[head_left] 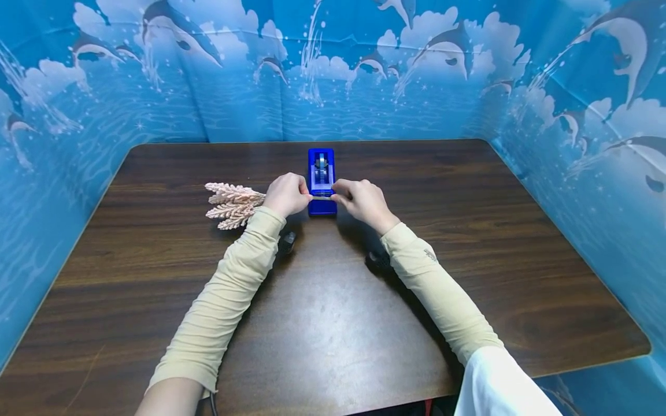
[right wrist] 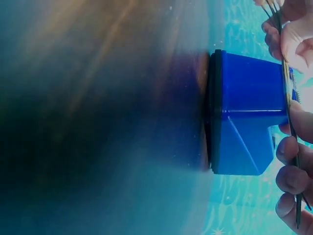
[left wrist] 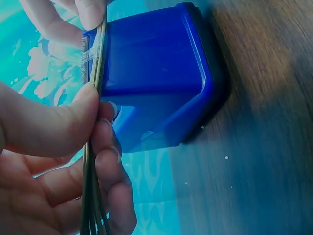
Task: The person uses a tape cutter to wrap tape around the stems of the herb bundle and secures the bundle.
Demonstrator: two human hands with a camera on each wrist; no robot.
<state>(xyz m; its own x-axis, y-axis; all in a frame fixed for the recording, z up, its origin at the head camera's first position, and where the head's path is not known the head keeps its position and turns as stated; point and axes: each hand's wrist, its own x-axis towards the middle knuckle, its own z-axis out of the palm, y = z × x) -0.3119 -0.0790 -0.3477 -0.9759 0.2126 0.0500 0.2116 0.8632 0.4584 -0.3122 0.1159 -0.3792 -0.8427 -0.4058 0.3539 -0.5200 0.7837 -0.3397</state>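
A bunch of pale pink artificial flowers [head_left: 234, 205] lies sideways at the left hand [head_left: 288, 195], which grips its thin stems [left wrist: 90, 196] between thumb and curled fingers. The right hand [head_left: 364, 202] pinches the far end of the same stems; several fingers curl along them in the right wrist view. Between the two hands the stems cross the front of a blue tape dispenser [head_left: 321, 164], close by its toothed cutter. A strip of clear tape [left wrist: 91, 53] shows at the stems there. Whether it is stuck all round them cannot be seen.
The dispenser stands on a dark wood-grain table [head_left: 494, 242], near its back edge. Behind and at the sides hangs a blue curtain [head_left: 338, 104] with dolphins. Small black devices [head_left: 286, 242] show under both wrists, and a cable [head_left: 213, 403] shows below the left sleeve.
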